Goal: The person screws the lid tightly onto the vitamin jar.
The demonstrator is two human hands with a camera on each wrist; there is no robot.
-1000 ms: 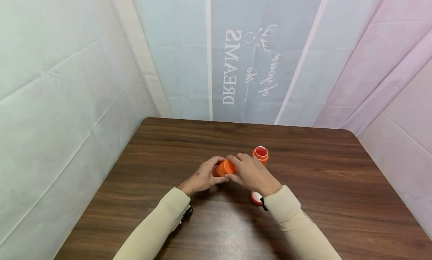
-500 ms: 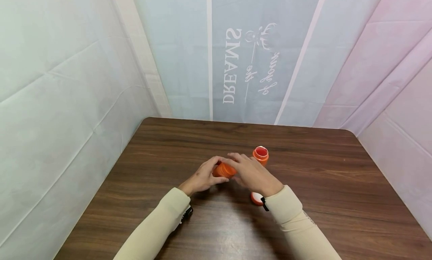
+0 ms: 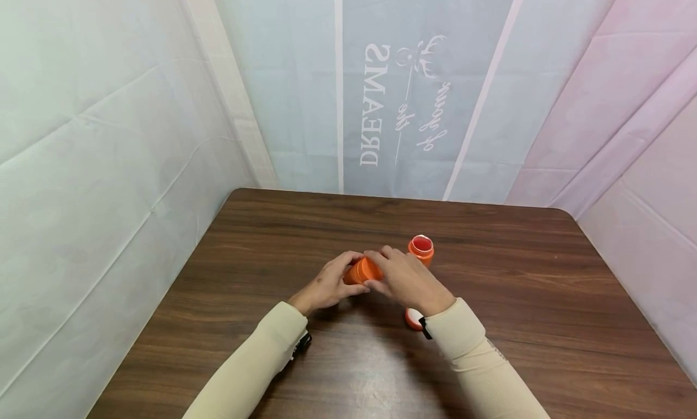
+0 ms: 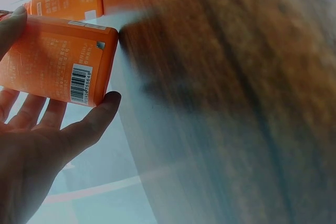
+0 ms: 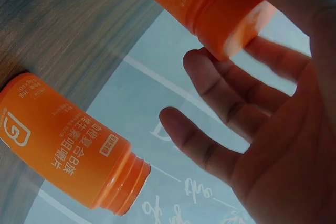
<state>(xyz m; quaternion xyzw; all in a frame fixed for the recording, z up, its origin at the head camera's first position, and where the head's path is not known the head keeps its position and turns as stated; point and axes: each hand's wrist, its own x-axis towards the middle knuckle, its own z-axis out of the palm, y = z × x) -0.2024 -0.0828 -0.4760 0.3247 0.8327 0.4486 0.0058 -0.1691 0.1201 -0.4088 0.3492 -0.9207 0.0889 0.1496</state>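
Observation:
An orange bottle [image 3: 355, 276] with a barcode label is tilted toward the right in my left hand [image 3: 324, 287], whose fingers and thumb grip its body. At its top, my right hand [image 3: 409, 279] pinches the orange screw cap [image 5: 233, 19] between thumb and fingers. The right wrist view shows the index and middle fingertips near the cap's edge, with another finger held away from it. Just behind the right hand stands a second orange bottle [image 3: 421, 250], uncapped, its threaded neck showing. A loose cap [image 3: 414, 319] lies with its white inside upward, partly hidden by the right wrist.
Both hands work above a dark wood-grain table [image 3: 272, 225] with rounded far corners. Pale fabric [image 3: 109, 135] hangs at the left side, and a blue-grey printed cloth [image 3: 305, 104] hangs behind the far edge.
Half a second ago the right fingers had shifted farther round the cap; now they are back much as they were a second ago. The left hand, open bottle and loose cap stay put.

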